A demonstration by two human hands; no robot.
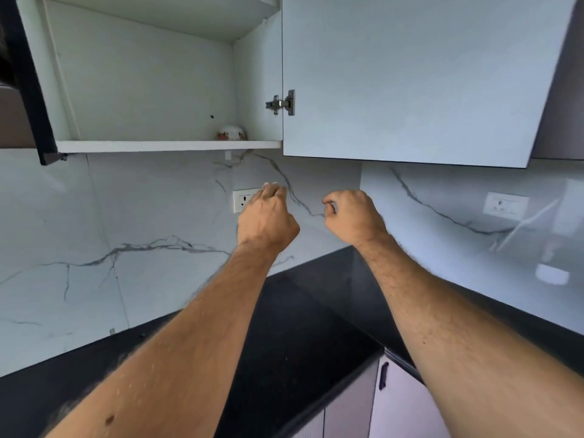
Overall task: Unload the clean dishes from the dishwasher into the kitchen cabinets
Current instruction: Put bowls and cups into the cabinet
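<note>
- Head view, nearest first: two bare arms stretched out over black counter [303, 311].
- Left hand [267, 216] up in air, fingers bent softly, nothing held.
- Right hand [354, 214] just beside it, curled into a loose fist, nothing held either.
- Both hands below open cabinet [151, 90], not touching it, with marble wall [94, 216] and white plug socket [241, 200] behind.
- Farther back, white door [410, 74] swung open on metal hinge [282, 103].
- Farthest: small bowl [230, 133] sitting on bottom shelf [167, 146], toward the right, near the back corner.
- Looks white and round, with red flower pictures on the side; seems to sit upside down, though too small to be sure.
- No other dish to see on that shelf.
- Probably china, so hard, smooth and a bit slippery, and easy to crack if dropped or bumped.
- Probably light enough for one hand.
- Best hold, most likely: fingers spread over the round top, or thumb and fingers on the rim once lifted.
- Dishwasher not in sight, so no telling how many dishes are left.
- Guess: bowl already put away, hands free for the next dish.
- Care needed with the open door, right above the hands.
</note>
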